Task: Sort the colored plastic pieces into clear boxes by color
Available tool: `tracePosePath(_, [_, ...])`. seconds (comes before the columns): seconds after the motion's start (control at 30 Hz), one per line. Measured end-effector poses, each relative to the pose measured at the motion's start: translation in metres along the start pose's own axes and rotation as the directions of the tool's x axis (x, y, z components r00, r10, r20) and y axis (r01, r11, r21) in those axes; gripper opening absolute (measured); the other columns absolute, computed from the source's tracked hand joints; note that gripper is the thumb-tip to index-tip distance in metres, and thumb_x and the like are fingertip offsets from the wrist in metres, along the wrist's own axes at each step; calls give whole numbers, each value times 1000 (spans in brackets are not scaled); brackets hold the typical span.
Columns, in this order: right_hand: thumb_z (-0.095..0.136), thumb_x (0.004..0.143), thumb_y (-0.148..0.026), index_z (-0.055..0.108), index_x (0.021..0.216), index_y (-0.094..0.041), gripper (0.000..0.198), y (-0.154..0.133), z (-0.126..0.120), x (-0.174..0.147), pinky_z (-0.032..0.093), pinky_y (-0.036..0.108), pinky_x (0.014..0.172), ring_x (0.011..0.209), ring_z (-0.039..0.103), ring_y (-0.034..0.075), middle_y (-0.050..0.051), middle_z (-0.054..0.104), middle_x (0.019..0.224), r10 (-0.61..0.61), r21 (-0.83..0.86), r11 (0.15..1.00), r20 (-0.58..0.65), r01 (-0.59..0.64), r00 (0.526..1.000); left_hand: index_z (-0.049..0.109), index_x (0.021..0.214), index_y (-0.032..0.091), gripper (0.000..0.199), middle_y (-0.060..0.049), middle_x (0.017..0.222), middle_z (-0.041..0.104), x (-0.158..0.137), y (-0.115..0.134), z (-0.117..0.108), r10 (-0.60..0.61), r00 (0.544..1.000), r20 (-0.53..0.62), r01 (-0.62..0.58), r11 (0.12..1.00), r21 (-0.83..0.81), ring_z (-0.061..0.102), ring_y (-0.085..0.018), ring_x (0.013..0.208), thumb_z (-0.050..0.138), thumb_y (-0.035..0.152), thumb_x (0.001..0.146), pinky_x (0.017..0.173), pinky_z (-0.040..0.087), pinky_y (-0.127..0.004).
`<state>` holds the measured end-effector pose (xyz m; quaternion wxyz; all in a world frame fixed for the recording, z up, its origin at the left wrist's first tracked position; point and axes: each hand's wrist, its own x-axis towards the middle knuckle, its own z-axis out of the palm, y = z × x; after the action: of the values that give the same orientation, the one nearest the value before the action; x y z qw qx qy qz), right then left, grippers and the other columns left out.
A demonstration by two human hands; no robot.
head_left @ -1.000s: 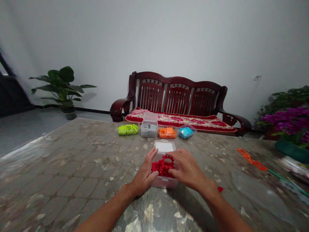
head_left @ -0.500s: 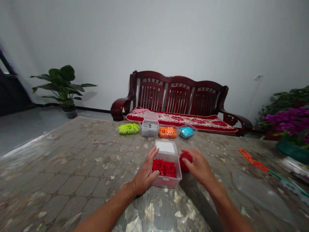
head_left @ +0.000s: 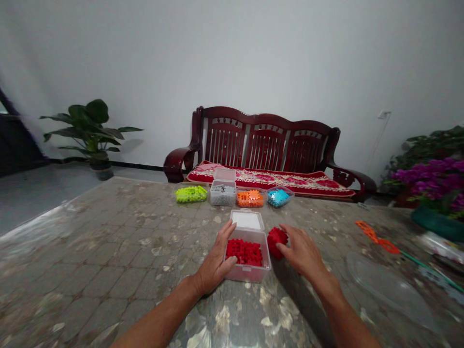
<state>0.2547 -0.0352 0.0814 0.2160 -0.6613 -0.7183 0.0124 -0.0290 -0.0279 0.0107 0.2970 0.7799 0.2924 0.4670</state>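
Note:
My left hand (head_left: 219,258) grips the left wall of a clear plastic box (head_left: 250,275), its thumb over the rim. Red interlocking plastic pieces (head_left: 244,252) fill the lower part of that box, and its hinged lid (head_left: 247,220) lies tipped back on the far side. Just right of the box, a rounded toothed red block assembly (head_left: 277,243) rests on the table. Beside it is my right hand (head_left: 300,249), thumb and fingers spread around its right side without closing on it. Whether the fingertips still touch the assembly is hard to tell.
Beyond the box stand containers of lime green (head_left: 191,194), grey (head_left: 223,191), orange (head_left: 250,198) and blue pieces (head_left: 279,197). At right lie a loose clear lid (head_left: 391,282) and an orange linked shape (head_left: 377,238) on a green stick. A purple-flowered plant (head_left: 433,179) stands farther right.
My right hand has loosened and drawn slightly right, showing more of the red assembly. My left hand stays on the box. The view has shifted slightly.

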Motion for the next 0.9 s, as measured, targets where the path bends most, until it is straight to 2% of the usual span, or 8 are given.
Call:
tracePosePath(0.13, [64, 82, -29, 64, 135, -18, 54, -1, -2, 0, 47, 50, 104, 118, 63, 33, 15, 71, 127, 7, 49, 999, -76, -4, 997, 21, 163, 26, 69, -14, 172, 16, 0, 1, 0, 4, 1000, 8, -4, 1000, 6, 15, -38, 159, 45, 49, 103, 128, 15, -62])
tracePosePath(0.2, [64, 82, -29, 63, 135, -20, 54, -9, -8, -1, 47, 49, 105, 120, 62, 32, 13, 71, 128, -21, 118, 993, -92, 32, 996, 21, 163, 26, 69, -14, 172, 16, 0, 2, -1, -1, 1000, 13, 0, 1000, 6, 15, -37, 159, 45, 49, 103, 128, 15, -62])
tracePosePath(0.4, [67, 74, -17, 65, 134, -23, 60, -51, -24, -4, 46, 42, 106, 119, 59, 26, 9, 69, 125, -240, 271, 939, 85, 209, 967, 21, 163, 27, 68, -13, 172, 17, 0, 4, 0, -16, 1000, 3, 16, 1000, 10, 16, -37, 159, 43, 51, 104, 128, 15, -61])
tracePosePath(0.6, [67, 74, -13, 65, 137, -22, 63, -60, -20, 2, 45, 44, 106, 121, 56, 29, 11, 68, 127, -287, 231, 944, 214, 237, 934, 20, 163, 29, 67, -13, 172, 16, -1, 2, 0, 6, 1000, 8, -6, 1000, 29, 15, -37, 159, 43, 51, 104, 128, 16, -61])
tracePosePath(0.73, [67, 73, -12, 67, 135, -23, 63, -55, -16, 1, 45, 43, 107, 123, 56, 28, 9, 70, 126, -281, 245, 942, 199, 231, 939, 20, 163, 28, 67, -13, 172, 16, 0, 1, 0, 12, 1000, 7, -12, 1000, 25, 15, -37, 159, 44, 50, 104, 128, 15, -61])
tracePosePath(0.9, [62, 79, -14, 74, 122, -23, 45, -44, -19, 0, 45, 41, 107, 121, 60, 26, 9, 73, 122, -234, 258, 944, 79, 207, 969, 20, 163, 28, 67, -12, 172, 16, 0, 2, 0, -4, 1000, 9, 4, 1000, 12, 15, -37, 159, 44, 49, 104, 128, 15, -61])
